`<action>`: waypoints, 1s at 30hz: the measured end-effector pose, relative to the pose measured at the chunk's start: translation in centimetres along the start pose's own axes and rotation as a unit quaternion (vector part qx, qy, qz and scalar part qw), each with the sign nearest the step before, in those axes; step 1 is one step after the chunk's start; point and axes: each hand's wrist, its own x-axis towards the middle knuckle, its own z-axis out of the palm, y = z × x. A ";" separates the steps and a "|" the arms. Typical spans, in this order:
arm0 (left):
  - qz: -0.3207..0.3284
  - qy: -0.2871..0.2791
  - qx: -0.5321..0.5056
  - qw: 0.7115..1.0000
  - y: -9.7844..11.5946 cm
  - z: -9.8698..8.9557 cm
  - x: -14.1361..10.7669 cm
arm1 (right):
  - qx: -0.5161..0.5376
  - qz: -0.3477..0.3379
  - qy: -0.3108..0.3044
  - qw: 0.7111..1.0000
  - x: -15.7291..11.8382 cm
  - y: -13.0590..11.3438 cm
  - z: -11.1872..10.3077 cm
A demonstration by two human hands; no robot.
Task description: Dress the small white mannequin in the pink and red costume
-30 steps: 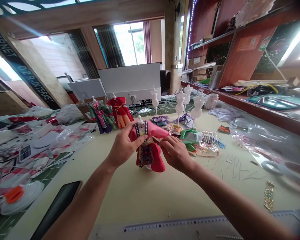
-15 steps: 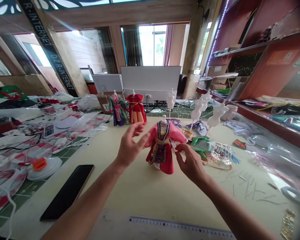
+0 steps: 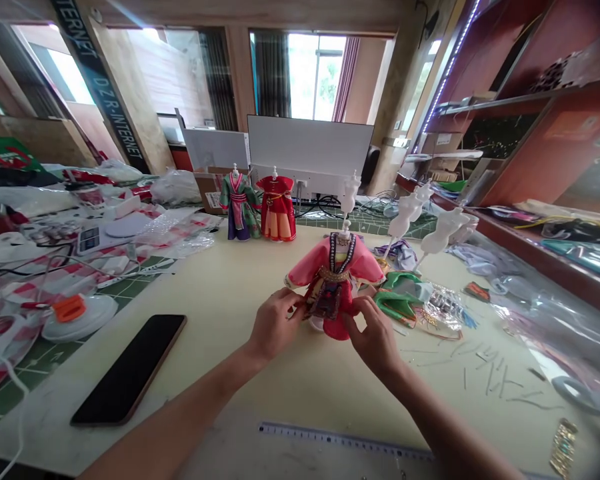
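A pink and red doll dress with a beaded collar and gold waistband stands on a white mannequin stand at the middle of the yellow-green work mat. My left hand grips the left side of its skirt, and my right hand pinches the right side. The dress's base is mostly hidden behind my fingers. Farther back stand a green doll dress and a red doll dress, both on stands. Nearby are bare white mannequins and a green fabric piece.
A black phone lies left of my arms, and a metal ruler lies near the front. To the right are a clear bag of beads, thin white strips and a gold trim strip. Plastic and clutter cover the left table.
Both hands have closed on the skirt after being apart from it half a second ago. One second ago they held the dress tilted. The view has turned and the scene sits further right.
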 end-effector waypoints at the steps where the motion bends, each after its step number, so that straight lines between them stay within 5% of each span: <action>1: -0.004 0.008 -0.003 1.000 -0.2 0.0 0.0 | 0.009 0.003 0.008 1.000 -0.1 0.1 0.1; 7: -0.037 0.040 -0.037 0.998 -0.9 -0.5 -0.1 | 0.052 0.016 0.037 0.998 -0.6 0.6 0.3; 19: -0.071 0.004 -0.067 0.995 -0.8 -0.7 0.5 | 0.091 0.041 -0.059 0.993 -0.9 1.1 0.2; 30: -0.022 0.075 -0.036 0.996 -0.3 0.5 -1.1 | 0.103 -0.045 0.103 0.988 -0.9 -0.7 -0.7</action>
